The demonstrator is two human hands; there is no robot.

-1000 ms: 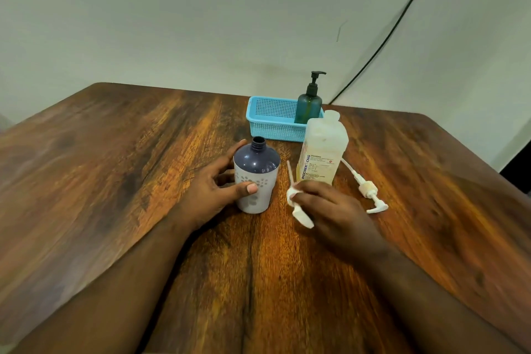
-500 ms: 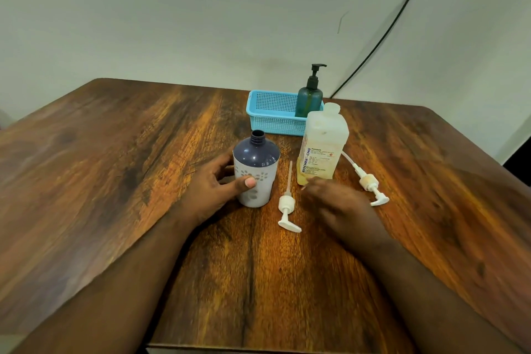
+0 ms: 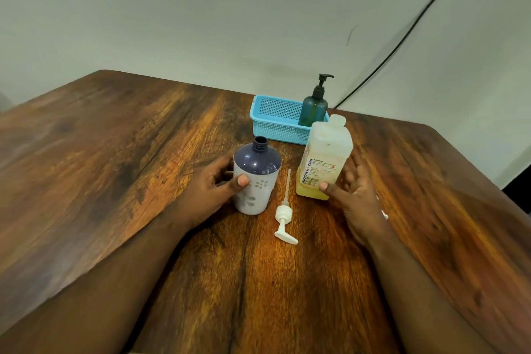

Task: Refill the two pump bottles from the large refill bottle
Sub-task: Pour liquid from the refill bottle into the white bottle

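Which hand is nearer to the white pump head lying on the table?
About equal, left slightly nearer. The left hand grips the purple bottle left of the white pump head; the right hand is opening around the refill bottle, right of it.

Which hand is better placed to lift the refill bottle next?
Right. The right hand is open around the refill bottle, thumb at its base; the left hand holds the uncapped purple bottle.
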